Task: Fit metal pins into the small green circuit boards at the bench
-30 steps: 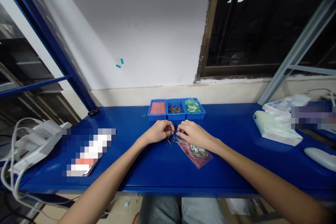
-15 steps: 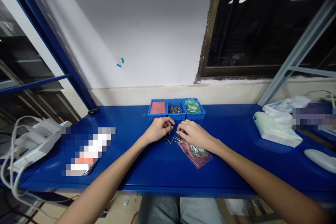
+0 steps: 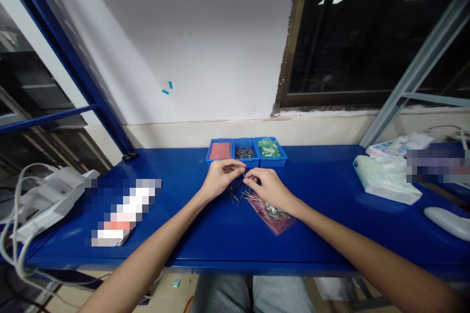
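My left hand point(image 3: 223, 176) and my right hand point(image 3: 269, 185) meet over the blue table, fingertips pinched close together. Between them shows a tiny dark bit, too small to make out. Several thin metal pins point(image 3: 241, 197), some dark and some brass-coloured, lie loose on the table just below the fingers. Partly under my right hand is a pink plastic bag point(image 3: 276, 225) with a shiny clear packet point(image 3: 274, 212) on it. Just beyond the hands, a blue bin point(image 3: 246, 162) holds many similar metal pieces.
The left blue bin point(image 3: 209, 152) contains pink sheets or bags, and the right one point(image 3: 273, 162) green packets. A tissue pack point(image 3: 385, 181) and a white rounded object point(image 3: 446, 222) sit at the right. White power strips with cables point(image 3: 55, 200) lie at the left, near a blurred-out object point(image 3: 127, 212).
Both hands have come closer together, and their fingertips now meet above the loose pins. The left fingers have closed into a pinch. The pink bag has stayed in place.
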A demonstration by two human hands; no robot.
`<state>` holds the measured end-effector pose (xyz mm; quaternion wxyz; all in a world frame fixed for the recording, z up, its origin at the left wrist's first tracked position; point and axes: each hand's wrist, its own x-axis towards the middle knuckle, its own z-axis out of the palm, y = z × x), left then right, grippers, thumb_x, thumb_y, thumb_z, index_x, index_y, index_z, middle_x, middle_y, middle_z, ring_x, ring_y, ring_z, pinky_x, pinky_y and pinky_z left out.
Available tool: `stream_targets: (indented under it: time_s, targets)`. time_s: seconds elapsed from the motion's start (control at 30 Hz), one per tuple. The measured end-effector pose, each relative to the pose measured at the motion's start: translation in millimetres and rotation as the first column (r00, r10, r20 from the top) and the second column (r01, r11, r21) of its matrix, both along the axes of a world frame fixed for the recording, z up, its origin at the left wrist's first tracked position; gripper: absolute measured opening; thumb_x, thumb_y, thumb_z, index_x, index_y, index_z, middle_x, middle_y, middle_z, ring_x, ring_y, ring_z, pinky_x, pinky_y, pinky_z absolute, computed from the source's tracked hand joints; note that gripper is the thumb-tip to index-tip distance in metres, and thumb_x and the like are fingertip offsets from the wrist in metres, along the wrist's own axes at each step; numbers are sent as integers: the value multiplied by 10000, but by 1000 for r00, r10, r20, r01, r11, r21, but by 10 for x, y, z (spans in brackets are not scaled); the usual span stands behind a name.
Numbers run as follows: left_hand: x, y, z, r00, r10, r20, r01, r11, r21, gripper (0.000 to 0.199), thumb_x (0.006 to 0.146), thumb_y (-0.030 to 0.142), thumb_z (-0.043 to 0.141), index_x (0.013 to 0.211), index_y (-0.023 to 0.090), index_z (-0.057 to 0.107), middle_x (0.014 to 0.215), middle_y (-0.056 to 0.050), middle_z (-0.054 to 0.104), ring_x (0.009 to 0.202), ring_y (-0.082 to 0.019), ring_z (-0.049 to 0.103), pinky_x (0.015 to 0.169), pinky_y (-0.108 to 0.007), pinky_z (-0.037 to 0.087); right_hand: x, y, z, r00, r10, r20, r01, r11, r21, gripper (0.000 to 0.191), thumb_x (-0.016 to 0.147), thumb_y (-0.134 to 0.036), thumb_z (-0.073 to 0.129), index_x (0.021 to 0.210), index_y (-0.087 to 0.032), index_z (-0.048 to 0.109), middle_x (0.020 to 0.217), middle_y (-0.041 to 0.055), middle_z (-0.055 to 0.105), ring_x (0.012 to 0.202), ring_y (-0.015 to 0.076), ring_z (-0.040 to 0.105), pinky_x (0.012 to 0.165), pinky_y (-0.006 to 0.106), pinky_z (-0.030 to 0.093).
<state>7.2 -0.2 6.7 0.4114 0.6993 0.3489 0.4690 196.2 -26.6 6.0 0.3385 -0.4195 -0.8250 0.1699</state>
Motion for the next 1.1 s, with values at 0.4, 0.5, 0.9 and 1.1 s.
stream_targets:
  time_s: [0.4, 0.5, 0.9, 1.1]
  targets:
    - [-20, -35, 24, 942, 214, -260, -90, 904, 419, 205, 911, 259, 645, 1077, 203, 751, 964, -52, 770, 754, -155, 682, 678, -257, 525, 13, 51, 1, 971, -71, -230, 45, 992, -115, 180, 884, -273, 569, 771, -175, 669, 689, 6, 667, 642, 147, 589, 612, 246, 402]
    - [-33, -37, 3, 916, 175, -361, 34, 863, 504, 205, 939, 205, 595, 1091, 197, 733, 986, -52, 754, 808, -154, 678, 756, -267, 523, 24, 72, -13, 966, -75, -248, 45, 991, -125, 208, 885, -295, 559, 744, -173, 652, 667, 2, 642, 636, 149, 573, 605, 249, 390]
    - [-51, -57, -17, 883, 174, -436, 101, 836, 539, 153, 967, 232, 545, 1027, 165, 669, 929, -55, 701, 770, -142, 624, 741, -260, 494, 7, 46, -5, 959, -23, -282, -13, 992, -124, 269, 934, -335, 517, 749, -178, 634, 752, 22, 671, 718, 169, 607, 689, 274, 450]
    - [-20, -85, 12, 901, 179, -395, 59, 852, 520, 176, 972, 273, 562, 1039, 172, 690, 919, -47, 699, 712, -124, 594, 693, -242, 473, 36, 66, -3, 954, -52, -295, 17, 993, -119, 134, 911, -258, 549, 975, -182, 639, 827, 26, 685, 766, 163, 641, 720, 272, 468]
